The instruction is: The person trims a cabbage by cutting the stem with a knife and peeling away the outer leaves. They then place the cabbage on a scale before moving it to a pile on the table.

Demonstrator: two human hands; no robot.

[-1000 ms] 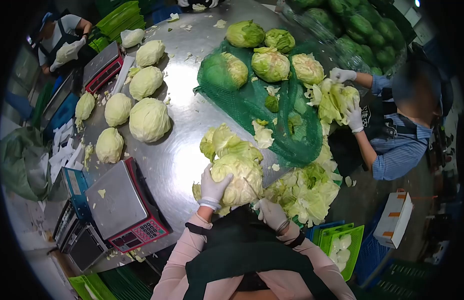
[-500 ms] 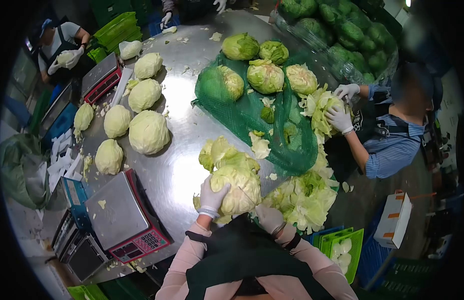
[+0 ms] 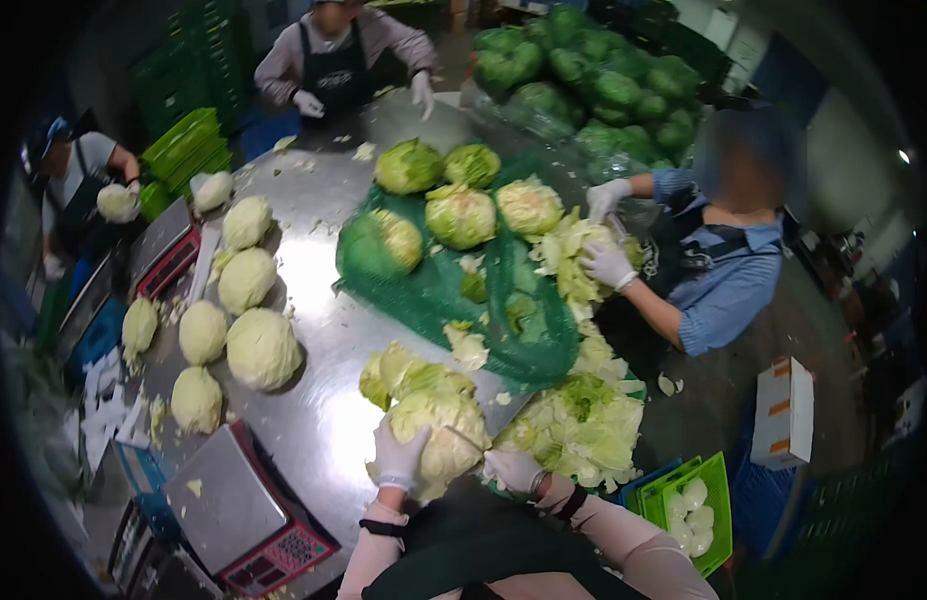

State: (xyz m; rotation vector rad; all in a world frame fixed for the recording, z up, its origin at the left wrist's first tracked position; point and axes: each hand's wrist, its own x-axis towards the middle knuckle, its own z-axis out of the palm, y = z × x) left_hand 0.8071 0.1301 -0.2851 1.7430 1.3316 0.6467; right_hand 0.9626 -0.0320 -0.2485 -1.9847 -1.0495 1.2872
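Observation:
A pale green cabbage (image 3: 439,415) lies on the metal table close in front of me, its loose outer leaves (image 3: 409,370) spread behind it. My left hand (image 3: 399,452) rests on its left side with the fingers curved against it, steadying it. My right hand (image 3: 514,470) is closed at the cabbage's lower right. From it a thin blade, apparently of a knife (image 3: 468,438), reaches across the cabbage; its handle is hidden in the fingers. Just right of this hand lies a heap of cut-off leaves (image 3: 574,430).
Several trimmed cabbages (image 3: 265,349) stand at left, near a scale (image 3: 234,500). Untrimmed cabbages (image 3: 461,216) sit on a green net (image 3: 424,300). A co-worker (image 3: 729,270) at right handles another cabbage; two more people work across the table. A green crate (image 3: 719,520) stands at lower right.
My view has tilted up and turned, showing more of the people across the table. My right hand has come up to the cabbage, and the blade now shows against it. My left hand stays on it.

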